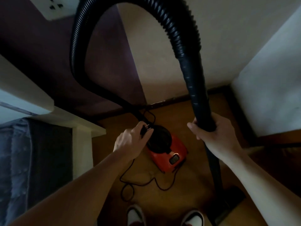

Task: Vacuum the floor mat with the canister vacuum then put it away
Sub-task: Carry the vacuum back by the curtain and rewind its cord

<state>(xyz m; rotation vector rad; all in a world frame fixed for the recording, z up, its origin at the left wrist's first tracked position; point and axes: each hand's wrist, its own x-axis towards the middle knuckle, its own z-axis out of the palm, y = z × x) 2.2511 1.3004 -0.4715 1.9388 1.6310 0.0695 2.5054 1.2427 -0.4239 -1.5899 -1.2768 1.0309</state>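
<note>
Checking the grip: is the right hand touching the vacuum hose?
Touching. The head view shows the right hand wrapped around the hose.

A white wall socket (52, 8) sits on the purple wall (40, 54), above a grey quilted bed (24, 152) and the wooden floor (187, 115).

1. Your left hand (130, 141) reaches forward and down on an outstretched bare arm, fingertips pinching a black plug (144, 129).
2. Your right hand (211, 134) is beside it, slightly higher, fingers wrapped round the black hose (195, 88).
</note>
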